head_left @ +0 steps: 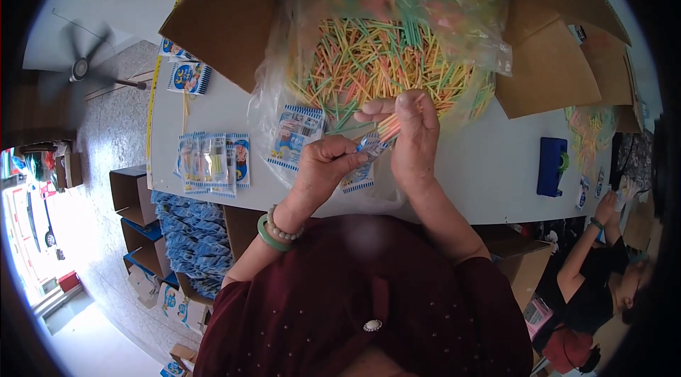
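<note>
My left hand [320,170] pinches a small blue-and-white plastic packet [370,146] by its side, in front of my body. Thin pastel candy-like sticks [387,126] are gripped in my right hand [414,148], their lower ends at the packet's mouth. How far they reach inside is hidden by my fingers. Just beyond both hands lies a large heap of pink, yellow and green sticks [376,58] in a clear plastic bag [264,118]. Flat printed packets [295,137] rest on the bag's edge beside my left hand, and another packet [359,180] lies beneath my hands.
Filled packets [213,161] lie at the table's left, with more packets [189,78] farther back. Cardboard flaps [225,19] flank the heap. A blue tape dispenser [551,167] stands right. Below left, a box holds many blue packets [190,239]. A co-worker [592,285] works at far right.
</note>
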Tool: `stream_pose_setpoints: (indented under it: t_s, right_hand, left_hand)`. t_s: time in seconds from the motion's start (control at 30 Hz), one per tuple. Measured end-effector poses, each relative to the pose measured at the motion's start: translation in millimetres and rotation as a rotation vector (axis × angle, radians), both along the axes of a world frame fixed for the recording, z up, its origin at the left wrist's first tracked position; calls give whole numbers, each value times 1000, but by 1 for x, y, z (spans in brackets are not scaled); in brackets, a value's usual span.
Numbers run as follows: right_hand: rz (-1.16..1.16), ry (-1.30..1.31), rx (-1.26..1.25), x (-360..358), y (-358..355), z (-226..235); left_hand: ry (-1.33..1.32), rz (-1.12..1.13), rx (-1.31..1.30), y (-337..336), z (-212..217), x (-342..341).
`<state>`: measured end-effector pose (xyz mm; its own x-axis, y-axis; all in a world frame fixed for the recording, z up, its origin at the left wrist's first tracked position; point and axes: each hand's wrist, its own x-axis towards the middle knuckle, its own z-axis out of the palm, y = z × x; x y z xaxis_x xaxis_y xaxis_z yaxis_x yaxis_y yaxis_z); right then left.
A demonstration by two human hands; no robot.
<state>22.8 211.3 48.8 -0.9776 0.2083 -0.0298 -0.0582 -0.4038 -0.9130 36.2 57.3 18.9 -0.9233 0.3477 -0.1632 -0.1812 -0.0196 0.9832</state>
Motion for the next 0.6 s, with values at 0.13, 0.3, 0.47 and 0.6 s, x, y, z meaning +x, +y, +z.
stream_pose_setpoints:
  t_s: [0.13,0.3,0.47,0.6]
  right_hand:
    - [-49,71,45,-2,-2,-2]
    - [-40,201,198,4,-5,-9]
    - [24,40,155,5,-4,-4]
    - [107,-74,179,3,6,-12]
  left_hand:
    - [55,-23,-30,3,-1,1]
    - [-72,62,-23,7,2,1]
    - [-61,101,-15,9,-2,4]
    - [55,52,-88,8,-9,4]
